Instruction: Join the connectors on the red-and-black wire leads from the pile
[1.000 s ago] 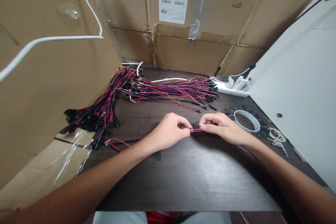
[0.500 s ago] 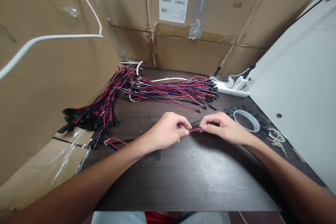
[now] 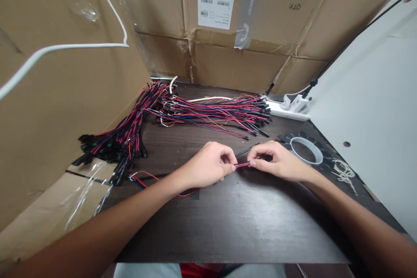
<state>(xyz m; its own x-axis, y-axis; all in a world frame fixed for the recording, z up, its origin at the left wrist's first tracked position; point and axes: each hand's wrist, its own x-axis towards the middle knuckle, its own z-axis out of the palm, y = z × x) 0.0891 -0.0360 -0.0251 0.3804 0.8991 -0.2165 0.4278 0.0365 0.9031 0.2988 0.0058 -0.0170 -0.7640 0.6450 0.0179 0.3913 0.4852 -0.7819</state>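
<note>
Wire lead (red and blue strands) just above the dark table, near its middle. Pinched at one end by left hand, at the other by right hand, fingers closed narrow. Possibly a black sleeve at the right fingertips. Behind, heaped wire bundles; white ring to the right.

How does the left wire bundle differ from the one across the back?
The left bundle runs diagonally toward the near left; the back bundle lies crosswise. The left bundle ends in chunky black plugs, some green-tipped; the back bundle ends in slim black tips. Both are red, blue and black wires, like the wire pinched by left hand and right hand.
</note>
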